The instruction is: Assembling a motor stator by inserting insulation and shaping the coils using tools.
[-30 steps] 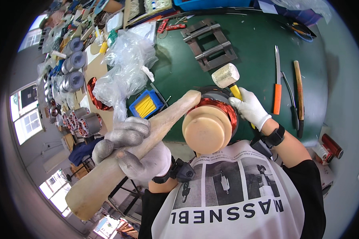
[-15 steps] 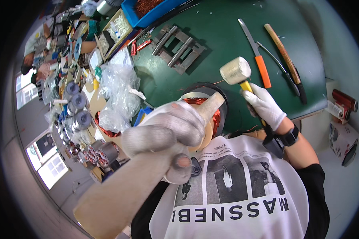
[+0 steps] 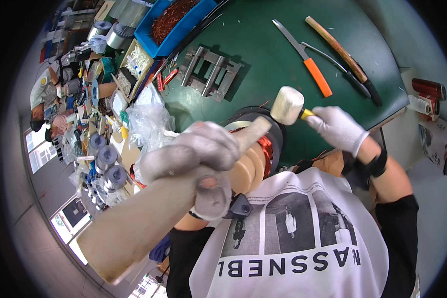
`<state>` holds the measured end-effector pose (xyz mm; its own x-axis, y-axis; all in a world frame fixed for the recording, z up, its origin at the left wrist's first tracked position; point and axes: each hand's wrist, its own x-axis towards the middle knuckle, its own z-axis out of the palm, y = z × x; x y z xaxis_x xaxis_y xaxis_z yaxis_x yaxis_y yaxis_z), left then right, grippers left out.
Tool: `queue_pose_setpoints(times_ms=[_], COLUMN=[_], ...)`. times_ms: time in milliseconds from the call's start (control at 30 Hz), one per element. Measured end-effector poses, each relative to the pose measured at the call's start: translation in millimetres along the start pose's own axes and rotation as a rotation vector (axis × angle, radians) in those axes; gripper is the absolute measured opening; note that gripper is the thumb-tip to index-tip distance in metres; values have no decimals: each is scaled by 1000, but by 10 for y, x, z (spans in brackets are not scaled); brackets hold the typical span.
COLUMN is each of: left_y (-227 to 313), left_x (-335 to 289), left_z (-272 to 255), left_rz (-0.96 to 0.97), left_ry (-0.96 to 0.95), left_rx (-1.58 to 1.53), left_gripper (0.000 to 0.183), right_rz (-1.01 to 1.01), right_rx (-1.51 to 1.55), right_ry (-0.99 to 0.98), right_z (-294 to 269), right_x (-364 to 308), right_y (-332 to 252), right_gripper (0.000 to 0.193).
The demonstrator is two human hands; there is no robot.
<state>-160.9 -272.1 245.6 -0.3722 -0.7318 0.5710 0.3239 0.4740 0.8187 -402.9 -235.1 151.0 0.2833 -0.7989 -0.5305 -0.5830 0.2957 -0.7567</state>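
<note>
Bench: green-topped, flat [image 3: 263,39]; bearing a grey steel frame with rods [image 3: 213,75] and an orange-handled blade [image 3: 318,77], both well apart from the hands.
Left hand [image 3: 198,154]: white-gloved; clamped round a long, pale wooden paddle [image 3: 139,223]; narrow end at the coil, contact uncertain.
Right hand [image 3: 337,130]: white-gloved; closed on the yellow handle of a white-headed cylindrical mallet [image 3: 287,105]; head near the paddle tip.
Coil [image 3: 265,151]: red-brown copper wire; just beyond a cream, stepped round block [image 3: 246,171]; partly hidden.
Paddle control: judged best with tip flat to the wire, grip firm.
Mallet control: judged best light, square-faced, clear of left fingers; excess force liable to nick wire.
</note>
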Motion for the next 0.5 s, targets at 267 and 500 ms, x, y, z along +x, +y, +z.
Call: queue_pose_setpoints(times_ms=[267, 500], left_y=[67, 147], left_x=[-97, -98], left_z=[10, -72], left_rz=[89, 101], left_ry=[197, 251], left_rx=[247, 328], left_gripper=[33, 33], right_rz=[-173, 65], right_rx=[655, -267], right_ry=[264, -34], right_z=[-156, 36], right_x=[456, 107], right_y=[-90, 141], right_gripper=[35, 36])
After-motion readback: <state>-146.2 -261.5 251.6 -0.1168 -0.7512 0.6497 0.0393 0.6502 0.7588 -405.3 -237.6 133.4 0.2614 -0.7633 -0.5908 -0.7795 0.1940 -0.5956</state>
